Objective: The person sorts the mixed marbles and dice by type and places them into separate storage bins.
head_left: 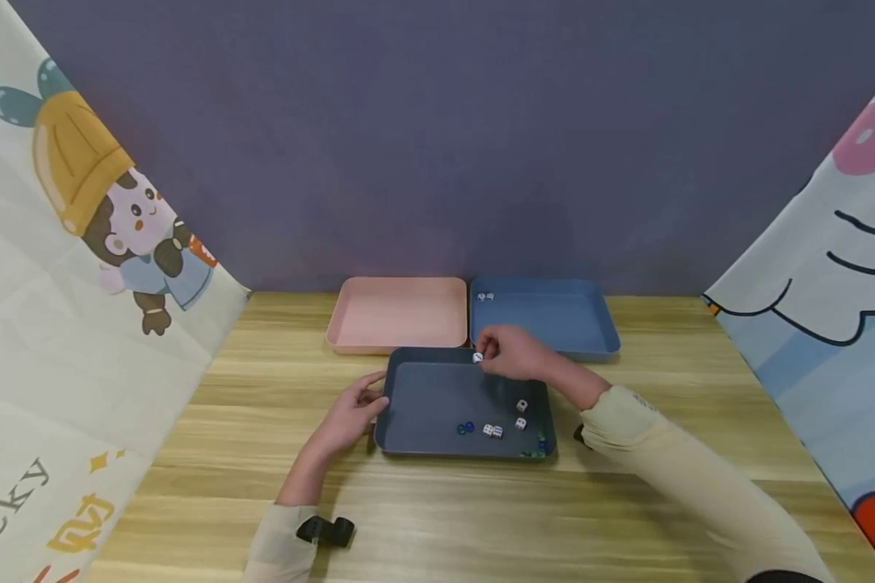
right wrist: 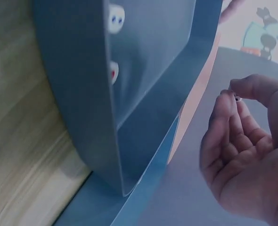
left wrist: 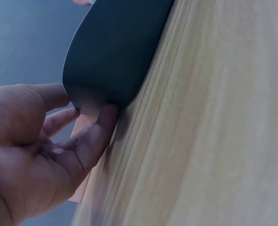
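Observation:
My right hand [head_left: 514, 353] pinches a small white die [head_left: 477, 357] between thumb and fingertips, over the far rim of the dark grey tray [head_left: 430, 397]. In the right wrist view the fingers mostly hide this die. My left hand [head_left: 350, 417] holds the tray's left edge, with fingertips [left wrist: 107, 115] against its outer wall. Several white dice [head_left: 521, 423] lie in the tray's right half. Small round blue pieces [head_left: 470, 426] sit left of them. Little green and blue pieces [head_left: 541, 444] gather in the near right corner.
Behind the grey tray stand a pink tray [head_left: 401, 350] at left and a blue tray [head_left: 554, 312] at right. Two white dice [head_left: 485, 297] lie in the blue tray's far left corner. A purple-grey wall [head_left: 467, 162] rises behind the wooden table [head_left: 262, 389].

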